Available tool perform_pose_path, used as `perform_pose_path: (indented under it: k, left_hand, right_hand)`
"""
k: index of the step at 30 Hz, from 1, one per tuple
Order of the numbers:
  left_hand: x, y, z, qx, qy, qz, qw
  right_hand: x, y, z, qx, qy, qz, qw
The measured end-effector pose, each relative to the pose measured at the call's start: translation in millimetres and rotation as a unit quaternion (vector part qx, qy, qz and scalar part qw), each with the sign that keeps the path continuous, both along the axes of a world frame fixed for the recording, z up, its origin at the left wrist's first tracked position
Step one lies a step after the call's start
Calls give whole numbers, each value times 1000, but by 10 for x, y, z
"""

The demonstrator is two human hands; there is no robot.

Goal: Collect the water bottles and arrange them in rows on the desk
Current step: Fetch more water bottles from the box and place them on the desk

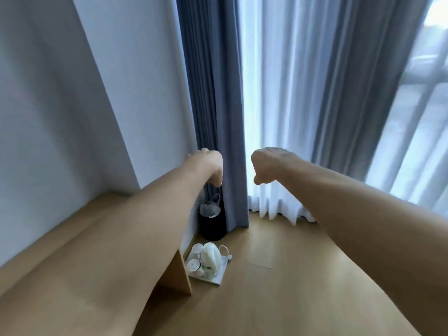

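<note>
With the left hand (pixel 208 166) and right hand (pixel 266 165) both reached forward, fingers curled on nothing, and no water bottle in sight, collecting seems hardly begun; next, I think, bottles must be found for the desk (pixel 178 280) under the left forearm.

The counter (pixel 72 251) runs along the wall (pixel 60 93) on the left, with the floor (pixel 291 275) to its right. On the floor just beside the counter's end panel lies a tray (pixel 218 278) that carries a kettle (pixel 212 257) with glasses (pixel 195 264) on its left. Behind the tray a bin (pixel 212 226) stands in the corner against the wall, partly tucked under the heavy curtain (pixel 218 93), and the sheer curtain (pixel 291 93) hangs to the right before the window (pixel 424 117).
</note>
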State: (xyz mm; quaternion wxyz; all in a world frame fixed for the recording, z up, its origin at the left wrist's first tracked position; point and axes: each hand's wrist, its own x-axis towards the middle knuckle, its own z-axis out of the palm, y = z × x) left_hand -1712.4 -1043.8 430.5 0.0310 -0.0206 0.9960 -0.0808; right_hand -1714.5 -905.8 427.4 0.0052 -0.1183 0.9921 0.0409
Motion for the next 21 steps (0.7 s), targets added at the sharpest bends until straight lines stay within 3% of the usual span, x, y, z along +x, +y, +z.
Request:
perform_pose_path:
  k: [9,21]
  left_hand:
    - [43,2437,9,-9,23,-218,976]
    - [-272,4958,-246,-15,37,-423,905]
  right_hand:
    - [595,2433,68,2,-29,-231,973]
    - [832,4519,-118,58,-39,-439,896]
